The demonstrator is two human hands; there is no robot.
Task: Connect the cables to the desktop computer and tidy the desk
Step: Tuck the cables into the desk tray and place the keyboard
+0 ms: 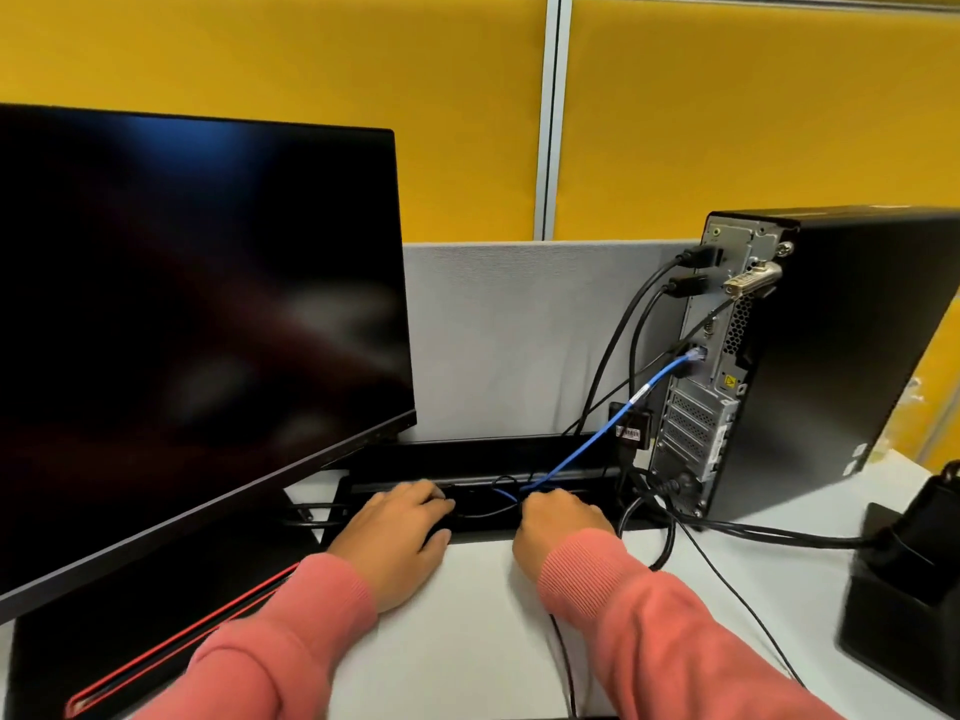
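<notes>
Hands [478,527] at cable tray [571,472], white desk [467,615], yellow partition [311,59]

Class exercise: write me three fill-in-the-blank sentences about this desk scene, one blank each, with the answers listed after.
1. The cable plugged into the back of the computer is coloured ____.
2. The monitor screen is ____.
3. Both hands, left and right, reach into the black cable ____ at the desk's back edge.

Answers: blue; dark; tray

White desk [467,615] under monitor [182,314], computer [831,356]
</notes>
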